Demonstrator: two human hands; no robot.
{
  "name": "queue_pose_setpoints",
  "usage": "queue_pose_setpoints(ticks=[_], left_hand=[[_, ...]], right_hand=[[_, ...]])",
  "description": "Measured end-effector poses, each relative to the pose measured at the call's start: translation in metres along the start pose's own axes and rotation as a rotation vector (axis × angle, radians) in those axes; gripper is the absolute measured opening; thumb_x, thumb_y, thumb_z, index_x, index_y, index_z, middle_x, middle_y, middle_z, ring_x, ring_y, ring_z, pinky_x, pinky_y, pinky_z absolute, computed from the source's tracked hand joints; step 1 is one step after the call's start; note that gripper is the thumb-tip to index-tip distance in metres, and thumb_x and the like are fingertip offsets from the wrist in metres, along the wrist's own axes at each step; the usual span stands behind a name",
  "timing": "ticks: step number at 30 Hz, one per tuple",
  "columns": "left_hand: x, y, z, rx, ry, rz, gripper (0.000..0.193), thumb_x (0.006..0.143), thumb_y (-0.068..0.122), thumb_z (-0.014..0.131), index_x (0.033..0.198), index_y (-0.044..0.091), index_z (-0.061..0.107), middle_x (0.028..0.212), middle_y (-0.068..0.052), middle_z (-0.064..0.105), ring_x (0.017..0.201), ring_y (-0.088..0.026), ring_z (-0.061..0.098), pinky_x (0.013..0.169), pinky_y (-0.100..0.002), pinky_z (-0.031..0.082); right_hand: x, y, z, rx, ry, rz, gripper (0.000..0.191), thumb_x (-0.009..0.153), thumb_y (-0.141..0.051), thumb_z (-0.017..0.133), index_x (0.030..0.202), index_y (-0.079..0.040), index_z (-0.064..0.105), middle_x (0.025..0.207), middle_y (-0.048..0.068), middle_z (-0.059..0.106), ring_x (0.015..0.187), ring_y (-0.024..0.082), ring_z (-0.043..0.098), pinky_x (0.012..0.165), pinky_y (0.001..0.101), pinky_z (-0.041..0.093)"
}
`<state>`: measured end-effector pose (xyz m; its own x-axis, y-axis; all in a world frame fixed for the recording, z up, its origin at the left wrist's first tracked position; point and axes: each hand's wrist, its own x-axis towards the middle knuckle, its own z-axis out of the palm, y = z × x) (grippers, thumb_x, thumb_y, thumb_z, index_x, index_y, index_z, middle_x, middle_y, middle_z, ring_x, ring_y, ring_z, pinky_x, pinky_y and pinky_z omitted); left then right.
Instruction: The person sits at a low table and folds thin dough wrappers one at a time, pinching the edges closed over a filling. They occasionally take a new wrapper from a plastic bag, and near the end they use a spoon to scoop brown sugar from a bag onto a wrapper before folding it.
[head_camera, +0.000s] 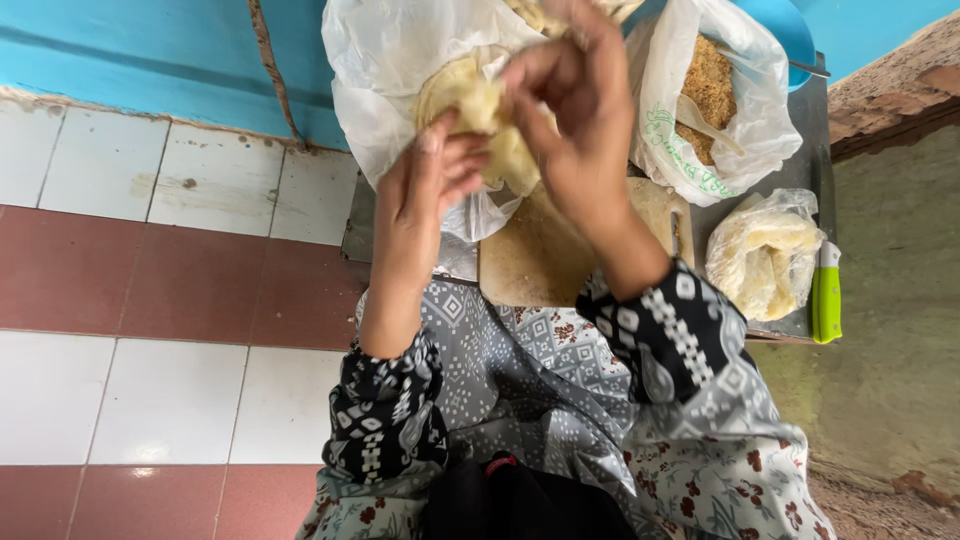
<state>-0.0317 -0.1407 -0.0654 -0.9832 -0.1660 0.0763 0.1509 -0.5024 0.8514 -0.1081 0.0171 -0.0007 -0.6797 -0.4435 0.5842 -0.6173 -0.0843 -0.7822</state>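
Both of my hands work a pale yellow lump of dough (488, 115) held up over a wooden board (540, 262). My left hand (425, 195) supports the dough from below, its fingertips pressed into it. My right hand (572, 105) pinches the top of the same lump with bent fingers. Behind the dough sits a white plastic bag (385, 80) that holds more pale flat pieces.
A second plastic bag (700, 100) holds brown crumbs and a spoon. A clear bag of pale dough (765, 255) lies at the right beside a green-handled knife (826, 290). All rest on a low metal tray (800, 170). Red and white floor tiles (150, 300) spread left.
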Motion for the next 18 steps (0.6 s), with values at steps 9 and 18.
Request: queue_pose_setpoints(ticks=[9,18], left_hand=[[-0.088,-0.044,0.055,-0.114,-0.156,-0.100,0.048,0.115,0.017,0.054,0.157,-0.004,0.051,0.123,-0.012,0.062,0.105,-0.014,0.058,0.095,-0.033,0.050],[-0.139,-0.061,0.141,0.076,-0.222,-0.064,0.044,0.112,0.017,0.053,0.150,-0.005,0.052,0.127,-0.007,0.068,0.112,-0.011,0.064,0.103,-0.027,0.053]], right_hand=[[-0.130,-0.084,-0.031,0.004,0.065,0.207,0.067,0.104,0.016,0.063,0.159,-0.005,0.031,0.122,0.011,0.066,0.116,0.020,0.069,0.110,0.0322,0.053],[-0.201,-0.100,-0.086,0.054,0.260,0.173,0.080,0.097,0.017,0.066,0.162,-0.008,0.028,0.119,0.010,0.061,0.115,0.018,0.063,0.108,0.0330,0.052]])
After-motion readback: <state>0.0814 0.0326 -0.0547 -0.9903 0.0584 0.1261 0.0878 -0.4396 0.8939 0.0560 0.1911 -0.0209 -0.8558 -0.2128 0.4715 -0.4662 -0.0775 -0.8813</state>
